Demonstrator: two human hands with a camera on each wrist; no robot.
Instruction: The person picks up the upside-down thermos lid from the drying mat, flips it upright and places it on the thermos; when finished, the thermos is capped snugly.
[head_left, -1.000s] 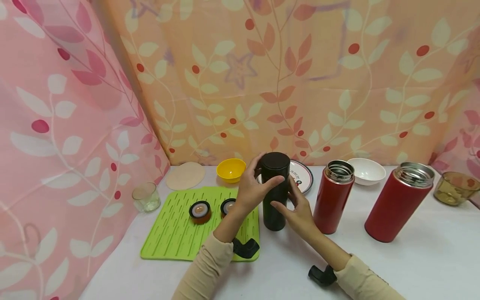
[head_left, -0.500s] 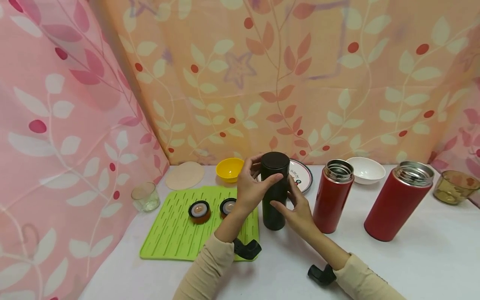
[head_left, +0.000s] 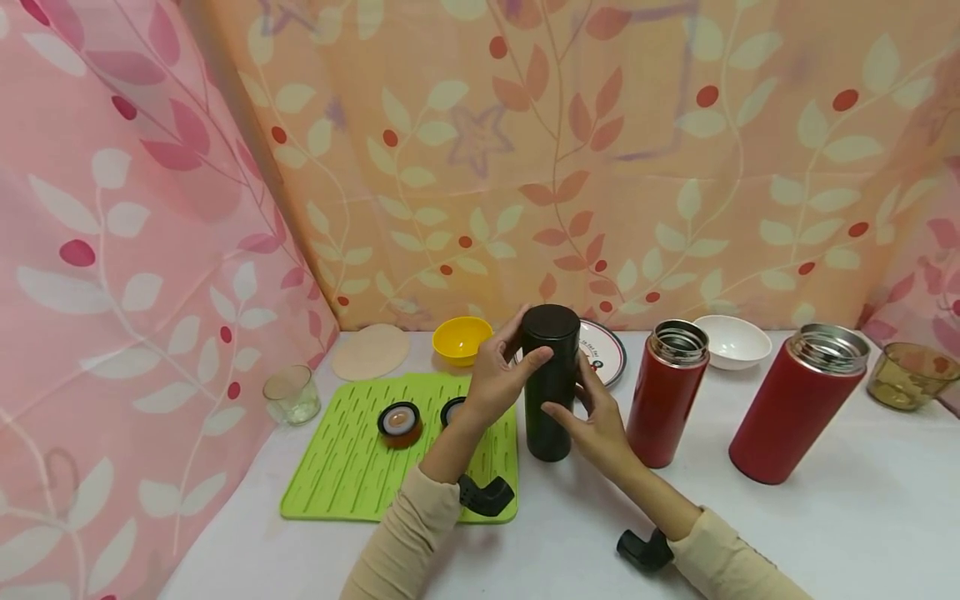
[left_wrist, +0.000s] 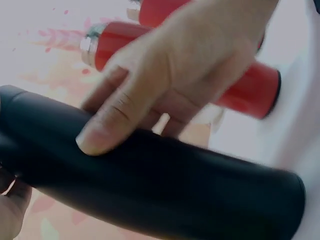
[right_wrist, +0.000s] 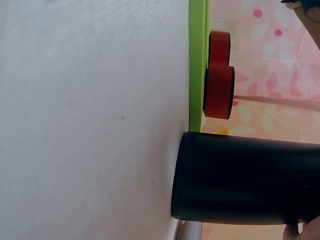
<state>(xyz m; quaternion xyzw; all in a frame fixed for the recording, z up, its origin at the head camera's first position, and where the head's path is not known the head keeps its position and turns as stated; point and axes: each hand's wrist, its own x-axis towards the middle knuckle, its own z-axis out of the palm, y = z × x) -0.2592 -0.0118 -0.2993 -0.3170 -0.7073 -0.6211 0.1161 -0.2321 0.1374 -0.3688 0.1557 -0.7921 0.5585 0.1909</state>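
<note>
A black thermos (head_left: pixel 550 437) with a flat black cap (head_left: pixel 551 322) stands upright on the white table. My left hand (head_left: pixel 491 379) holds its upper part from the left, thumb across the front just below the cap; its far fingers are mostly hidden. My right hand (head_left: pixel 600 425) grips the body lower down from the right, thumb on the front. In the left wrist view the right hand (left_wrist: pixel 175 70) wraps the black thermos (left_wrist: pixel 165 185). To the right are an open red thermos (head_left: pixel 667 400) and a wider open red thermos (head_left: pixel 795 408).
Two red lids (head_left: pixel 400 425) rest underside up on a green drying mat (head_left: pixel 337 483) at left. Behind stand a yellow bowl (head_left: pixel 461 342), a patterned plate (head_left: pixel 611 354) and a white bowl (head_left: pixel 733 343). A clear glass (head_left: pixel 292 396) and an amber glass (head_left: pixel 911 379) flank them.
My left hand has shifted slightly down and left on the thermos, its thumb sliding left. The right hand and the thermos stay in place.
</note>
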